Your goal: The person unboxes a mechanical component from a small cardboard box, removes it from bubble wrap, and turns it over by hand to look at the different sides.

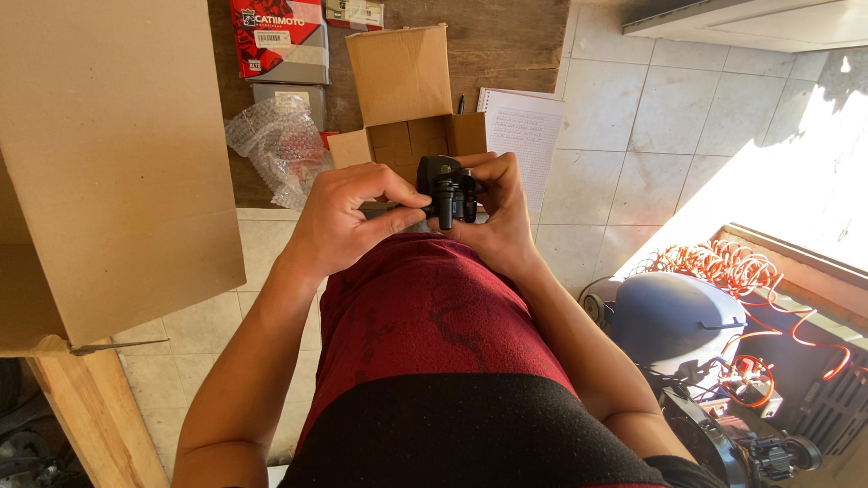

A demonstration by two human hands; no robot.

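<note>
Both hands grip a small black plastic-and-metal part [449, 192] at chest height: left hand [348, 217] pinching its side, right hand [497, 212] curled behind. Just beyond, the small open brown cardboard box [407, 99] on the wooden table [515, 41] shows only cardboard dividers.

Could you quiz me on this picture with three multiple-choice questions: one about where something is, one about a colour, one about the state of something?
1. Where is the small black part?
A. held between both hands
B. lying on the floor
C. inside the big box at left

2. What colour is the coiled hose at right?
A. blue
B. orange
C. green

3. How is the small cardboard box on the wooden table?
A. taped shut
B. crushed flat
C. open, flap raised

Answers:
1 A: the left hand and right hand both grip it.
2 B: its coils are bright orange.
3 C: its flap stands up and the inside shows.
</note>
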